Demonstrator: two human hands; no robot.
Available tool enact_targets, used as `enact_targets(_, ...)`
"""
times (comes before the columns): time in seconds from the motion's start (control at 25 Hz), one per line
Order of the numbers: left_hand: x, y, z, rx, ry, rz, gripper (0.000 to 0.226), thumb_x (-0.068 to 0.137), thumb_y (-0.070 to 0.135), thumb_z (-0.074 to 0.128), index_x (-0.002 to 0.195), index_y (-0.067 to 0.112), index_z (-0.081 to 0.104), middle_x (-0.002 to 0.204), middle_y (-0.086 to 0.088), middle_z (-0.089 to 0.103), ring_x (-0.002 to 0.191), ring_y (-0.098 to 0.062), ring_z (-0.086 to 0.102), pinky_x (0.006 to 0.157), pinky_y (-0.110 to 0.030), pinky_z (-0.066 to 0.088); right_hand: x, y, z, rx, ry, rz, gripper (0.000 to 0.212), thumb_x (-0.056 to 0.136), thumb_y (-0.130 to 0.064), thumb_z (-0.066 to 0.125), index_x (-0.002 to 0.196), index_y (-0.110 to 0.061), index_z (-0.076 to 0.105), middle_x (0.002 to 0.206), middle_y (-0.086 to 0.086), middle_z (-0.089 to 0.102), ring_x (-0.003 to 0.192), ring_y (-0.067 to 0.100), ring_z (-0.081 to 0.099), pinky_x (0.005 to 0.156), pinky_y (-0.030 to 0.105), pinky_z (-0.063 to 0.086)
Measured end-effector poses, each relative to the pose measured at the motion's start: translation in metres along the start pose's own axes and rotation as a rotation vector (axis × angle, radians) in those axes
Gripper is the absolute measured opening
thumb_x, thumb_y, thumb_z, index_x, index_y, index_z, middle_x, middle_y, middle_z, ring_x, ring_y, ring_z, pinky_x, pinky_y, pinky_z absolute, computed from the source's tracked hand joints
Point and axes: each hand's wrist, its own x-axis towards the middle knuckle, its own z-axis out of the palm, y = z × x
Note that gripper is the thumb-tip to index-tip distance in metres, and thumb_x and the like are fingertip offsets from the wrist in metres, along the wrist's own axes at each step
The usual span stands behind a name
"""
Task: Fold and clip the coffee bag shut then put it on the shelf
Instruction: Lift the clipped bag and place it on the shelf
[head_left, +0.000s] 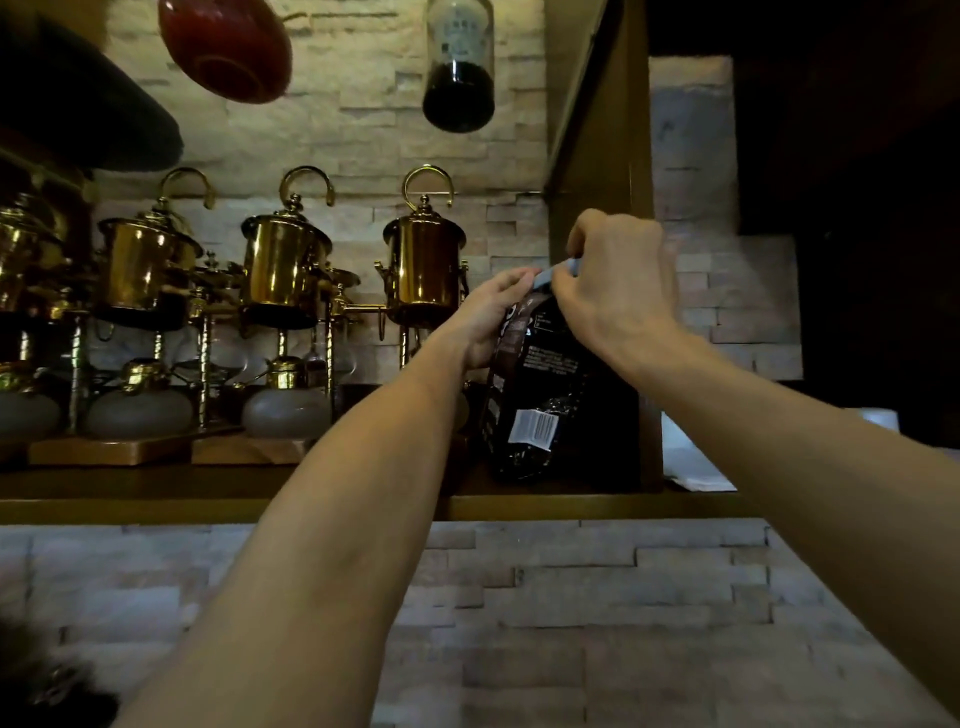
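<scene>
A dark coffee bag (545, 400) with a white barcode label stands upright on the wooden shelf (311, 506), at its right end beside the wooden upright. A pale grey clip (563, 273) sits across the bag's folded top. My left hand (493, 312) grips the bag's upper left side. My right hand (618, 280) is closed over the top of the bag, its fingers on the clip. The top fold itself is mostly hidden under both hands.
Three brass siphon coffee makers (423, 270) on wooden bases stand along the shelf to the left of the bag. A wooden upright (602, 130) bounds the shelf on the right. A red bowl (223, 47) and a dark jar (460, 67) show above. Stone wall behind.
</scene>
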Motion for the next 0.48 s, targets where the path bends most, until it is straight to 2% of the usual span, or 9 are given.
enact_targets(0.16,0.009,-0.014,-0.010,0.030,-0.019,-0.047,0.035,0.091,0.021,0.051,0.124,0.010,0.049,0.106,-0.011,0.061,0.095,-0.026,0.060,0.088,-0.043,0.049,-0.002,0.006,0.015,-0.075,-0.067,-0.033,0.018,0.087,-0.019,0.053,0.102,-0.008,0.056,0.107,0.019,0.059,0.099,0.040,0.055,0.073,0.042,0.041)
enact_targets(0.36,0.020,-0.019,-0.009,0.096,-0.053,-0.099,0.031,0.092,0.020,0.051,0.121,0.010,0.051,0.103,-0.010,0.065,0.092,-0.024,0.064,0.081,-0.040,0.052,-0.004,0.007,0.009,-0.255,-0.187,-0.143,0.018,0.090,-0.012,0.048,0.103,-0.002,0.056,0.105,0.023,0.057,0.096,0.043,0.054,0.066,0.040,0.034)
enact_targets(0.48,0.019,-0.023,-0.004,0.136,-0.076,-0.089,0.018,0.092,0.019,0.049,0.102,0.013,0.062,0.087,-0.005,0.072,0.082,-0.020,0.068,0.077,-0.036,0.053,-0.005,0.002,-0.002,-0.400,-0.239,-0.206,0.021,0.091,-0.005,0.044,0.109,0.000,0.054,0.110,0.024,0.054,0.101,0.045,0.052,0.067,0.041,0.033)
